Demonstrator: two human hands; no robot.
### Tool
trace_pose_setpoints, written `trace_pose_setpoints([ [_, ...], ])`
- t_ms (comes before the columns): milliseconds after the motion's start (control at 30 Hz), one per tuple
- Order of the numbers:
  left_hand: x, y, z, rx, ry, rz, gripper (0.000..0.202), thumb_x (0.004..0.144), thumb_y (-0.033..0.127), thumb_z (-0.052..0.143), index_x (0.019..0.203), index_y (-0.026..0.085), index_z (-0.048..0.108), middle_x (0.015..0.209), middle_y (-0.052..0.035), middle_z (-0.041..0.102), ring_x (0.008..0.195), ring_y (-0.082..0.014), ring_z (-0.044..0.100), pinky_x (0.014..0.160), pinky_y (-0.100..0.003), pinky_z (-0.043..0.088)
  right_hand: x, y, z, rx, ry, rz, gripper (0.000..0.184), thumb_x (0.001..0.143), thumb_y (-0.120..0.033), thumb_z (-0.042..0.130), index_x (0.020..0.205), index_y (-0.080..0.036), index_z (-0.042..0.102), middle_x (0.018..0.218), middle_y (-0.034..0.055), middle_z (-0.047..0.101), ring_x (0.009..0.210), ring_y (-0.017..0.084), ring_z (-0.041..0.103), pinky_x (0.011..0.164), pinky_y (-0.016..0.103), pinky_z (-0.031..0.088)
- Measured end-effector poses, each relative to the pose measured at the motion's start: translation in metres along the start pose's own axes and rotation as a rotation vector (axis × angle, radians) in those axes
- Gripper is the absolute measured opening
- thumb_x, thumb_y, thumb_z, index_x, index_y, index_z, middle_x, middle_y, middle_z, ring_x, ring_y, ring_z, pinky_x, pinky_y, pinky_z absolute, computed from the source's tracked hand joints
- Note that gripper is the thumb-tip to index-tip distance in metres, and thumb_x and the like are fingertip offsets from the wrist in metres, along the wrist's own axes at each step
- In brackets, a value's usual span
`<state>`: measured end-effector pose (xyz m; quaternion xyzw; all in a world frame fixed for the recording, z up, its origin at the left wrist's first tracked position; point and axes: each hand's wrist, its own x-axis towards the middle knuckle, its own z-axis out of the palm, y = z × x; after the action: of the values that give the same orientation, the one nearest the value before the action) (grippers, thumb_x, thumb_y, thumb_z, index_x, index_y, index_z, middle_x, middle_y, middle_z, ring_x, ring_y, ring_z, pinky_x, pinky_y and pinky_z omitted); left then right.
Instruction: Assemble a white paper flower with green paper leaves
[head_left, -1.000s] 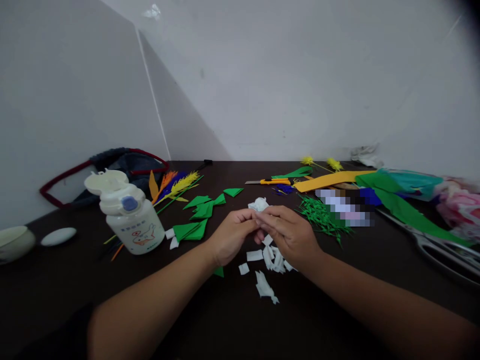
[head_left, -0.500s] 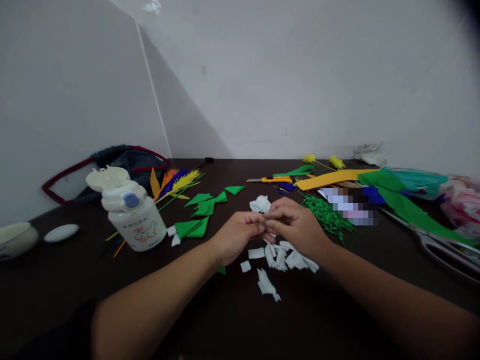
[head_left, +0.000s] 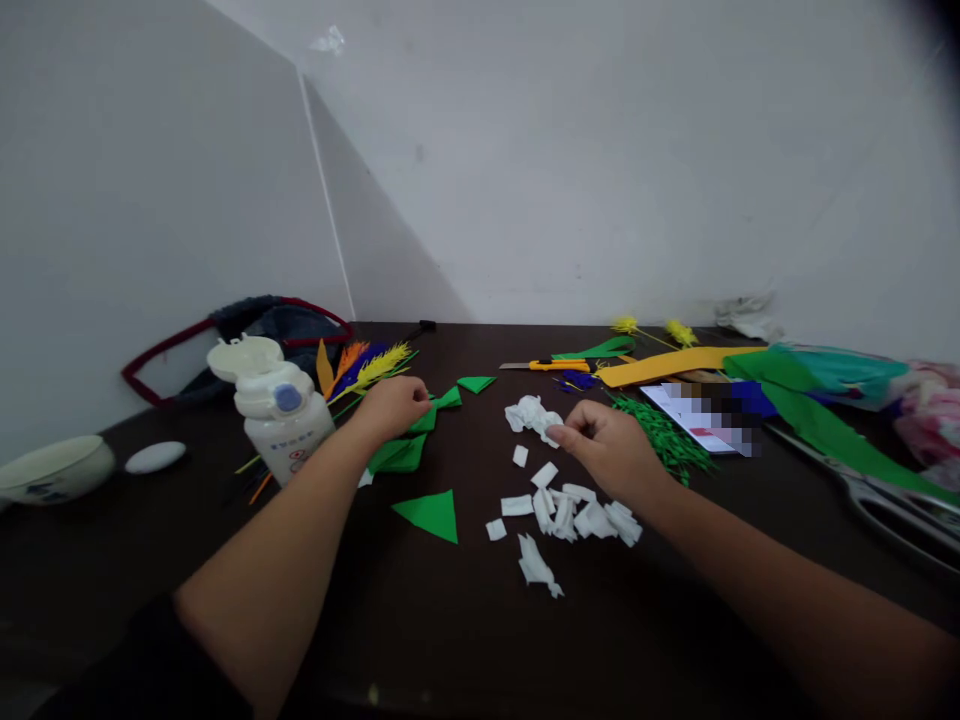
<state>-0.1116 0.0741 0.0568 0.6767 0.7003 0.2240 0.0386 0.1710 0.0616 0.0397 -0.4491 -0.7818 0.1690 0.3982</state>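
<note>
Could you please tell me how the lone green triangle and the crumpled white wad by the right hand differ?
The green triangle is vivid green, while the crumpled white wad is white. The green triangle lies flat with fairly straight edges; the crumpled white wad is bunched and irregular. The green triangle sits nearer the camera, apart from both hands, whereas the crumpled white wad is right by the right hand. Both lie on the dark tabletop.

White scraps [head_left: 594,520]: paper-like, thin, matt, creased
White wad [head_left: 531,414]: same mat'l, crumpled, rough
Green pieces [head_left: 433,516]: paper-like, matt
Table [head_left: 442,630]: smooth, sl. sheen
Bottle [head_left: 271,440]: plast., smooth, semi-gloss
Cutter [head_left: 559,366]: plast. body, metal blade
Scissors [head_left: 853,488]: metal, smooth, shiny
Bowl [head_left: 67,468]: ceramic-type, glazed
Wall [head_left: 540,190]: mostly smooth, matt
</note>
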Motion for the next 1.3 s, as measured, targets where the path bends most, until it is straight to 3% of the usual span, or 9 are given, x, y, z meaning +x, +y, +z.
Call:
trace_pose_setpoints([
  [67, -0.004, -0.006, -0.012, 0.031, -0.124, 0.009, 0.011, 0.053, 0.025, 0.066, 0.05, 0.017, 0.059, 0.051, -0.0012, 0.056, 0.053, -0.0154, 0.048, 0.053, -0.025, 0.028, 0.001, 0.003, 0.0, 0.025, -0.064, -0.009, 0.017, 0.073, -0.03, 0.054, 0.059, -0.021, 0.054, 0.053, -0.0004, 0.056, 0.051, 0.013, 0.05, 0.048, 0.027, 0.037],
  [167, -0.014, -0.005, -0.022, 0.054, -0.409, 0.093, 0.009, 0.05, 0.024, 0.068, 0.055, 0.019, 0.062, 0.054, 0.0002, 0.056, 0.053, -0.0131, 0.046, 0.051, -0.023, 0.027, 0.001, 0.006, 0.003, 0.08, -0.153, -0.013, 0.012, 0.075, -0.026, 0.052, 0.066, -0.021, 0.059, 0.056, 0.0, 0.06, 0.054, 0.013, 0.054, 0.051, 0.028, 0.04],
  [300, -0.023, 0.012, -0.01, -0.054, -0.664, 0.284, 0.021, 0.051, 0.027, 0.07, 0.069, 0.021, 0.063, 0.066, 0.0006, 0.058, 0.06, -0.0138, 0.049, 0.052, -0.022, 0.029, 0.0, 0.006, 0.006, 0.087, -0.174, -0.045, 0.011, 0.073, -0.024, 0.053, 0.066, -0.021, 0.061, 0.06, 0.0001, 0.062, 0.057, 0.014, 0.055, 0.054, 0.028, 0.041],
  [433, -0.027, 0.031, 0.011, 0.096, -0.767, 0.364, 0.03, 0.04, 0.023, 0.075, 0.065, 0.021, 0.058, 0.065, 0.0023, 0.054, 0.058, -0.0141, 0.045, 0.05, -0.022, 0.029, -0.001, 0.003, 0.005, 0.064, -0.177, -0.067, 0.011, 0.073, -0.025, 0.054, 0.066, -0.021, 0.061, 0.06, -0.0005, 0.061, 0.056, 0.013, 0.054, 0.054, 0.027, 0.04],
  [567, -0.029, 0.037, 0.016, 0.002, -0.832, 0.543, 0.011, 0.053, 0.012, 0.065, 0.056, 0.018, 0.057, 0.061, 0.0017, 0.05, 0.059, -0.0131, 0.045, 0.053, -0.022, 0.031, -0.002, 0.002, 0.005, 0.072, -0.176, -0.066, 0.011, 0.073, -0.024, 0.053, 0.067, -0.02, 0.062, 0.059, -0.0006, 0.06, 0.053, 0.012, 0.052, 0.051, 0.026, 0.038],
  [667, -0.029, 0.037, 0.012, -0.122, -0.747, 0.515, 0.007, 0.059, 0.011, 0.057, 0.058, 0.018, 0.057, 0.059, 0.0029, 0.049, 0.057, -0.0114, 0.044, 0.053, -0.022, 0.031, -0.002, 0.001, 0.006, 0.102, -0.174, -0.068, 0.011, 0.073, -0.024, 0.053, 0.067, -0.021, 0.062, 0.06, -0.0004, 0.06, 0.053, 0.012, 0.051, 0.05, 0.026, 0.038],
  [867, -0.033, 0.059, 0.021, -0.528, -0.247, 0.314, 0.011, 0.068, 0.025, 0.056, 0.065, 0.017, 0.05, 0.056, 0.0043, 0.044, 0.052, -0.0086, 0.038, 0.048, -0.02, 0.029, -0.002, -0.001, 0.008, 0.257, -0.179, -0.016, 0.012, 0.071, -0.022, 0.055, 0.081, -0.02, 0.061, 0.063, -0.0002, 0.06, 0.054, 0.012, 0.052, 0.049, 0.025, 0.04],
  [1000, -0.04, 0.076, 0.033, -0.51, -0.078, 0.31, 0.011, 0.069, 0.024, 0.056, 0.064, 0.017, 0.049, 0.055, 0.0046, 0.043, 0.051, -0.0085, 0.037, 0.048, -0.02, 0.028, -0.006, -0.006, 0.009, 0.298, -0.186, -0.037, 0.01, 0.069, -0.023, 0.057, 0.078, -0.02, 0.059, 0.062, -0.0003, 0.06, 0.055, 0.011, 0.052, 0.051, 0.025, 0.041],
  [1300, -0.052, 0.094, 0.039, -0.66, -0.055, 0.337, 0.006, 0.068, 0.018, 0.056, 0.074, 0.016, 0.055, 0.071, -0.0008, 0.056, 0.065, -0.0116, 0.049, 0.06, -0.023, 0.039, -0.005, -0.005, 0.012, 0.337, -0.185, 0.018, 0.007, 0.068, -0.023, 0.059, 0.073, -0.019, 0.061, 0.061, -0.0002, 0.061, 0.055, 0.011, 0.053, 0.05, 0.024, 0.041],
])
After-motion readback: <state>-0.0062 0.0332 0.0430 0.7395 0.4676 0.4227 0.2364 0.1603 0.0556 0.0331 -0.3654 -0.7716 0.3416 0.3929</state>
